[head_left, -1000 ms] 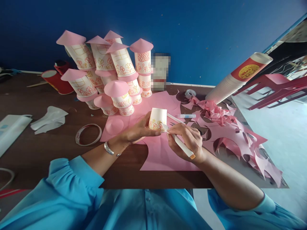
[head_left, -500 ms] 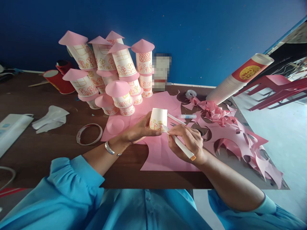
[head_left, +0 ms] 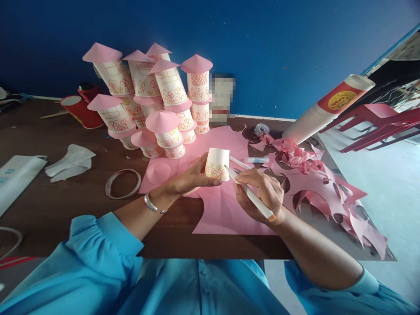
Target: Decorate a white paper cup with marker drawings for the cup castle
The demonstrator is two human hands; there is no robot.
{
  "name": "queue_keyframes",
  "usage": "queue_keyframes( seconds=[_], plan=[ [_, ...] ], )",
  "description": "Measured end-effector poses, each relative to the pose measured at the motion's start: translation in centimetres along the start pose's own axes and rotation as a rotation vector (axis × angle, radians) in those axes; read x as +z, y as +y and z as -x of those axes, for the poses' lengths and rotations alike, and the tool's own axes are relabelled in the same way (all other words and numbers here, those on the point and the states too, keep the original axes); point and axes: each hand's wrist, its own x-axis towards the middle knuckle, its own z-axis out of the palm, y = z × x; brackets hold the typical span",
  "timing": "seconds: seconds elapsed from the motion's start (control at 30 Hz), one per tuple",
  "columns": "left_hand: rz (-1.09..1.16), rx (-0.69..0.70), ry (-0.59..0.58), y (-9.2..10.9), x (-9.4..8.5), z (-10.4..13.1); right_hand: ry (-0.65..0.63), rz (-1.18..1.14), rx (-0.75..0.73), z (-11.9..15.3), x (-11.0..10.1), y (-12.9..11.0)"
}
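My left hand [head_left: 192, 178] is wrapped round a white paper cup [head_left: 217, 158], held upside down above the pink paper [head_left: 226, 210]. Orange and yellow flowers are drawn along the cup's lower part. In my right hand [head_left: 260, 192] is a white marker pen [head_left: 254, 201] with an orange end; its tip points at the cup's right side, and I cannot tell whether it touches. Behind the cup lie a second white marker [head_left: 239, 162] and what look like scissors [head_left: 235, 170], partly covered. A glue stick [head_left: 257, 160] lies beyond my right hand.
Stacked paper-cup towers [head_left: 170, 87] with pink cone roofs stand at the back left. Pink paper scraps [head_left: 323, 183] and a leaning stack of cups [head_left: 328, 107] are on the right. A tape roll [head_left: 123, 183], a white power strip [head_left: 21, 177] and a red cup [head_left: 80, 111] lie left.
My right hand with the marker has shifted slightly to the right, its tip moving from the cup's front toward its right edge. My left hand keeps the cup in place.
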Motion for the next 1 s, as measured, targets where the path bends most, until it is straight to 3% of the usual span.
queue_keyframes(
  seconds=[0.27, 0.5, 0.73, 0.87, 1.0],
  plan=[
    [0.031, 0.018, -0.003, -0.1, -0.1, 0.1, -0.006, 0.002, 0.013, 0.4, -0.2, 0.2],
    [0.13, 0.057, -0.034, -0.6, -0.5, 0.1, 0.016, -0.038, 0.208, 1.4, 0.1, 1.0],
    [0.309, 0.055, -0.103, -1.3, -1.4, 0.3, -0.156, -0.185, 0.303, 1.2, 0.6, 2.1],
    [0.316, 0.032, -0.174, -1.1, -1.3, 0.5, -0.222, -0.269, 0.319, 1.6, 0.9, 2.7],
    [0.286, 0.05, -0.169, -0.8, -0.8, 0.5, -0.249, -0.22, 0.305, 1.5, 0.9, 2.9]
  ],
)
